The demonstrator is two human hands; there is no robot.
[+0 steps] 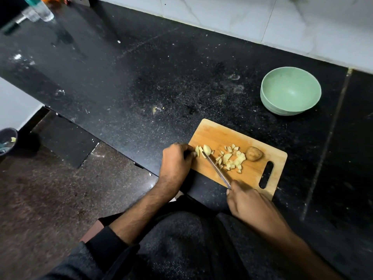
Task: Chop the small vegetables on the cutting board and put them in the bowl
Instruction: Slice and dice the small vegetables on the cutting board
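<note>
On cutting board (pixel 222 134), left edge: left hand (pixel 176 158) fingers curled, pinning vegetable pieces (pixel 203 151). Right hand (pixel 248 201) clenched round knife (pixel 218 169). Chopped pile (pixel 232 160) mid-board; bowl (pixel 290 90) beyond, apart.

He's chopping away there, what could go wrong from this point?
The left hand pinches the potato piece right beside the knife tip, so a slip could nick a finger. The cutting board overhangs the counter edge, so it might tip. The green bowl stands apart, so chopped pieces may spill in transfer.
</note>
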